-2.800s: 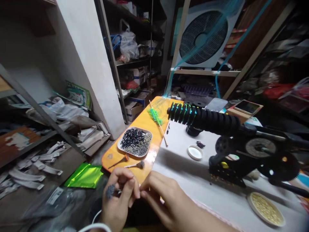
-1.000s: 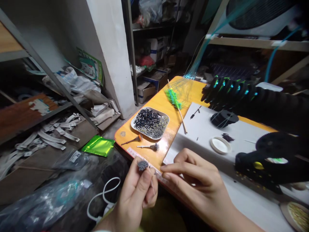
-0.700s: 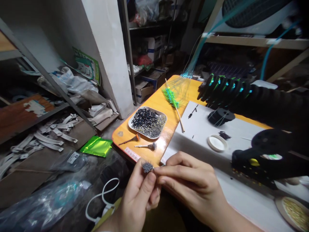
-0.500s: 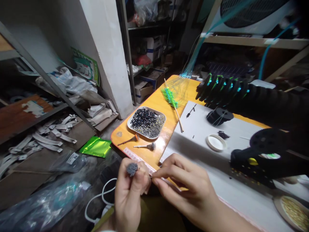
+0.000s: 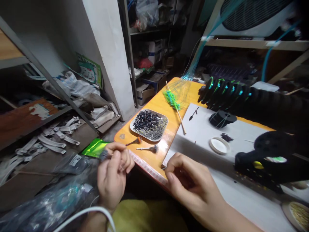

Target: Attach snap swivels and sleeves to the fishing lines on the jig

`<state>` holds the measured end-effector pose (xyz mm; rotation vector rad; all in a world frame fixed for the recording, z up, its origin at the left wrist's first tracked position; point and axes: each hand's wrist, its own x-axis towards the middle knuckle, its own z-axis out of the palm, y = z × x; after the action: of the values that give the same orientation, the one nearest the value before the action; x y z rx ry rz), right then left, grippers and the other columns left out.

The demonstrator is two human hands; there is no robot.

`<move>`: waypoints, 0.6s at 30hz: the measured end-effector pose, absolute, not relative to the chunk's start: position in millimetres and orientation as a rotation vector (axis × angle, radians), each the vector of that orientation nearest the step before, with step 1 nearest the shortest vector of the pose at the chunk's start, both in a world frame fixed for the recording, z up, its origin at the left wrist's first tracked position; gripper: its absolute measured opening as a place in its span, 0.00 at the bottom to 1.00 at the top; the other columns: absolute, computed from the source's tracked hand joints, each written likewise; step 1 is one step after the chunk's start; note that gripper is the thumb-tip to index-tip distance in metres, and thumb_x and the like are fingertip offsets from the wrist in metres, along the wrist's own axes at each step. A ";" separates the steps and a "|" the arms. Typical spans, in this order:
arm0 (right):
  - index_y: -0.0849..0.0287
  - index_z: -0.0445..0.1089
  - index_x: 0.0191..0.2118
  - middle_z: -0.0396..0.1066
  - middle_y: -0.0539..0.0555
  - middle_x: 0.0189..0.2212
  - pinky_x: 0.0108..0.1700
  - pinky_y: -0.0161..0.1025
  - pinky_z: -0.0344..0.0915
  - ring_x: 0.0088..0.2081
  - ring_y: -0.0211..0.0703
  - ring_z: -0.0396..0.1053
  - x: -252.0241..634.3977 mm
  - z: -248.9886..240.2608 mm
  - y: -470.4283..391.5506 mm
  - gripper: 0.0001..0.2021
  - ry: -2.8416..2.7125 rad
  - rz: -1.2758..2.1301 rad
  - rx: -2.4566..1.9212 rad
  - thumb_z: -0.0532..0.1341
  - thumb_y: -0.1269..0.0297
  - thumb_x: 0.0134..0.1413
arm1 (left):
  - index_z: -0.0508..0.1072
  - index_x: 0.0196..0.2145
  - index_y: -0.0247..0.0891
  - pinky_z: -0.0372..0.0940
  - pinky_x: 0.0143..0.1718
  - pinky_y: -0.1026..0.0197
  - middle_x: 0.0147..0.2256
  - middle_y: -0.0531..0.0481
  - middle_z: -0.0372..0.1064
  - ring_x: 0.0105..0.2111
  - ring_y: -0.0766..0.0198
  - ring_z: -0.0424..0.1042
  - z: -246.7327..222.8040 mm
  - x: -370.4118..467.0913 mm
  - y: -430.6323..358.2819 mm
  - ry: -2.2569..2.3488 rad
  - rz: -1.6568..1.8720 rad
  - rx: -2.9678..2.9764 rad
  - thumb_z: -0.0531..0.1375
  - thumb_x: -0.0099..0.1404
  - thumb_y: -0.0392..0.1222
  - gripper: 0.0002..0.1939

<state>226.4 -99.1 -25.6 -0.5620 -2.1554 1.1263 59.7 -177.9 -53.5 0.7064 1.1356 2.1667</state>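
Note:
My left hand (image 5: 113, 175) is closed round a small bundle (image 5: 104, 155) whose knobbly dark grey head pokes out at the left of the fist; the rest is hidden in the fingers. My right hand (image 5: 189, 185) is raised over the table's front edge, thumb and forefinger pinched together. Whatever sits in that pinch, if anything, is too small to make out. Past the hands lie a grey-headed bundle with a white stem (image 5: 152, 148) and an orange-headed bundle (image 5: 137, 140). Behind them stands a white tray (image 5: 158, 140) of black tube-like pieces and small grey bits.
On the orange table (image 5: 166, 112) lies a stick wound with green-blue strands (image 5: 172, 100). The white board (image 5: 205, 145) holds a black spool (image 5: 222, 119), a round white lid (image 5: 219, 145) and black reels. A dish of gold bits (image 5: 298, 214) stands right. A white cable (image 5: 89, 209) loops lower left.
My hands have moved apart: the left has gone left with the grey-headed bundle, the right a little to the right, still pinched. The view has shifted slightly.

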 end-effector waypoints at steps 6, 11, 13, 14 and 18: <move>0.57 0.76 0.31 0.61 0.47 0.21 0.23 0.32 0.52 0.23 0.34 0.58 225.8 -26.4 -93.4 0.07 -2.132 1.150 -0.577 0.64 0.65 0.59 | 0.76 0.39 0.39 0.66 0.48 0.53 0.45 0.42 0.69 0.47 0.53 0.69 -54.9 16.5 -171.0 1.851 1.485 1.519 0.51 0.70 0.32 0.14; 0.56 0.81 0.33 0.58 0.46 0.20 0.23 0.32 0.52 0.22 0.34 0.56 225.6 -26.4 -90.2 0.06 -2.036 1.166 -0.554 0.65 0.67 0.58 | 0.77 0.43 0.40 0.64 0.51 0.50 0.42 0.45 0.66 0.44 0.52 0.70 -55.8 -12.8 -149.6 2.100 1.105 1.687 0.55 0.66 0.34 0.12; 0.57 0.81 0.32 0.61 0.47 0.20 0.23 0.32 0.54 0.22 0.34 0.58 225.1 -26.0 -89.5 0.06 -1.999 1.181 -0.570 0.66 0.67 0.58 | 0.77 0.37 0.40 0.65 0.46 0.52 0.38 0.47 0.66 0.38 0.54 0.70 -56.5 -16.0 -144.8 2.129 1.065 1.669 0.60 0.63 0.38 0.06; 0.57 0.81 0.32 0.62 0.48 0.20 0.23 0.32 0.55 0.23 0.35 0.60 224.6 -25.9 -89.3 0.06 -1.985 1.194 -0.582 0.66 0.67 0.57 | 0.76 0.33 0.40 0.65 0.43 0.54 0.36 0.48 0.66 0.36 0.55 0.69 -56.4 -15.1 -144.0 2.137 1.068 1.660 0.61 0.62 0.39 0.03; 0.57 0.81 0.32 0.72 0.52 0.25 0.27 0.33 0.62 0.27 0.38 0.69 222.1 -26.5 -88.2 0.05 -1.913 1.244 -0.604 0.66 0.67 0.57 | 0.73 0.33 0.39 0.62 0.32 0.60 0.35 0.49 0.69 0.29 0.61 0.66 -53.5 7.9 -151.7 2.110 1.197 1.588 0.58 0.66 0.40 0.05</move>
<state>222.1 -88.2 -26.5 -0.6043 -1.9126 1.2439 7.9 -151.7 -53.5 1.5877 2.1097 1.1966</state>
